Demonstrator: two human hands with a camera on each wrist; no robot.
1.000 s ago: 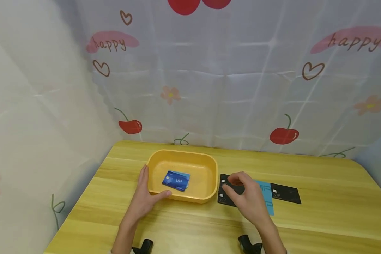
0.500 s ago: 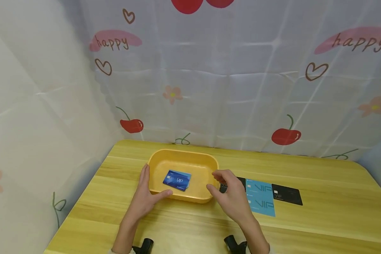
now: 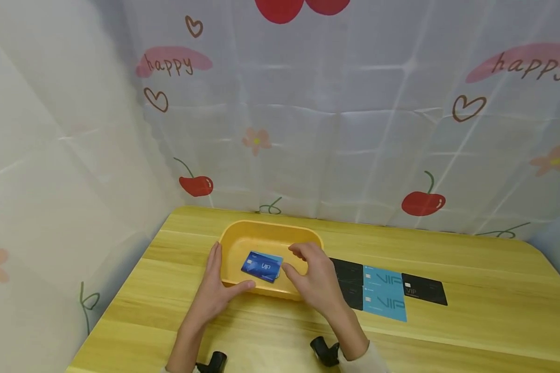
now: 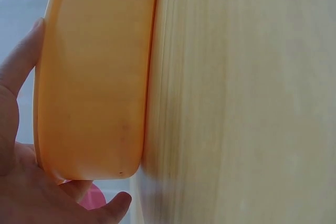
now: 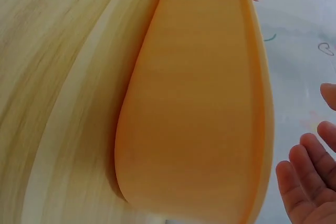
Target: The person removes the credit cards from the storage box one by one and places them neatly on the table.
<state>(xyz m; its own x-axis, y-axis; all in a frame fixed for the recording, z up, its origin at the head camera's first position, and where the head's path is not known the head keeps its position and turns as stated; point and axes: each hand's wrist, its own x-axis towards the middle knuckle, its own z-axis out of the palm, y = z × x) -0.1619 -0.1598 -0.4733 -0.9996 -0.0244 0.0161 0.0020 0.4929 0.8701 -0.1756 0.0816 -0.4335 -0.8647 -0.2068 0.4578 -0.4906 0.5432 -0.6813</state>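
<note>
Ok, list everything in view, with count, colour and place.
Bin: one, yellow, on the table
Top card: one, dark blue, in the bin
Lower card: at least one, light blue, under it
Black cards: three, right of the bin
VIP cards: two, light blue, between black ones
Table: one, yellow wood-grain, underneath
Backdrop: whitish, printed, behind
Wrist fittings: two, black, one per wrist
Left grip: one, bare hand, at bin's left
Right grip: one, bare hand, over bin's right end

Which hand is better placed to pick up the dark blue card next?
Right, probably: the right hand is over the yellow bin, holding nothing, close to the dark blue card. The left hand rests against the bin's left end.
</note>
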